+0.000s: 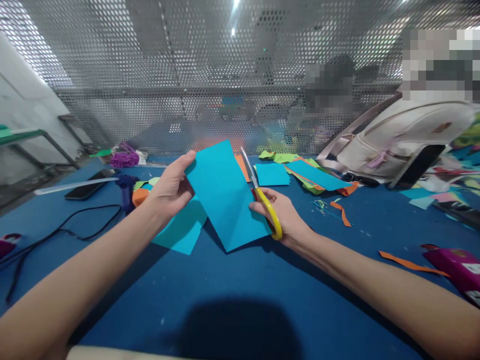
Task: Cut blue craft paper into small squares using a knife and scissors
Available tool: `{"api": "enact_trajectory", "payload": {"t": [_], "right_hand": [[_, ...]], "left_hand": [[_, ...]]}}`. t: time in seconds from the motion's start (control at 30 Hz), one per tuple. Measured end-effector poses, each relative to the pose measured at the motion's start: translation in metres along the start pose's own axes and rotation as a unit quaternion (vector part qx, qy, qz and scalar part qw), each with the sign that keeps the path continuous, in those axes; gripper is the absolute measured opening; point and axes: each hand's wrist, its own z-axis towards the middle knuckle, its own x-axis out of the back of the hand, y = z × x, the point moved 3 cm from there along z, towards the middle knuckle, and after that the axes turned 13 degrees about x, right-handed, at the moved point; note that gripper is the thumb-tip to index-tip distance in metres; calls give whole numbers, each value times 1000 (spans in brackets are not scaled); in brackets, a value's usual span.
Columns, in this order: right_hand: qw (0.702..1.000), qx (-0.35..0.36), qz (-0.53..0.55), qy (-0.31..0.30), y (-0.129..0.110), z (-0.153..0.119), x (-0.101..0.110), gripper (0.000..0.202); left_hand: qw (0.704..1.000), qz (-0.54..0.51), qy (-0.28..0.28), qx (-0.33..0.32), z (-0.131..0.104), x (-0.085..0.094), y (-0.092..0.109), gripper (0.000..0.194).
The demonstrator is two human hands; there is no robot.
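Note:
A sheet of blue paper (225,195) is held up over the table, slightly bent and tilted. My left hand (174,182) pinches its upper left edge between thumb and fingers. My right hand (279,210) grips scissors (268,207) with yellow handles, blades together and pointing away from me, beside the paper's right edge. The thumb of that hand also seems to touch the sheet. Under my left hand lies more blue paper (182,230), partly covered. A smaller blue piece (273,174) rests beyond the scissors, with an orange piece (242,167) partly hidden behind the sheet.
Blue, orange and green paper (318,175) is piled at the back right. Orange strips (412,263) lie near a magenta object (455,267). On the left are a phone (90,185), a black cable (75,230), a glue gun (125,187) and purple yarn (124,156). A backpack (401,135) stands against the perforated metal panel (187,65).

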Motion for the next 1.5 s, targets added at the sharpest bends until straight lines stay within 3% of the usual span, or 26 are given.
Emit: {"api": "enact_trajectory", "payload": {"t": [0.07,0.13,0.23,0.3,0.4,0.53,0.63,0.77,1.1,1.3,1.5], "right_hand": [[1000,5,2,8,-2,0,2,43],[1000,8,4,13,-2,1,3,45],[1000,7,4,7,-2,2,3,51],[1000,7,7,-2,-1,3,4,59],[998,44,-36,-27,-3,2,14,64],[972,99,-201,-67,-5,-9,42,52],[924,111,-354,-90,-4,-20,59,50],[853,174,-479,-116,-2,-31,64,50],[759,371,-529,-85,-1,-40,61,43],[728,424,-534,-68,-7,-44,59,37],[733,425,-527,-69,-8,-44,59,36]], "left_hand": [[997,-34,-70,12,-5,-8,-16,32],[993,-43,-89,60,-11,-15,-38,39],[989,-25,-56,131,-20,-23,-69,32],[989,-44,-27,140,-24,-26,-80,32],[993,-69,9,100,-24,-25,-80,34],[995,-63,63,47,-21,-18,-76,38],[997,-39,68,26,-21,-16,-79,38],[998,-24,63,19,-24,-18,-85,35],[989,-122,73,32,-32,-26,-84,52],[977,-174,93,80,-36,-29,-84,27],[971,-189,102,102,-40,-30,-82,11]]}}
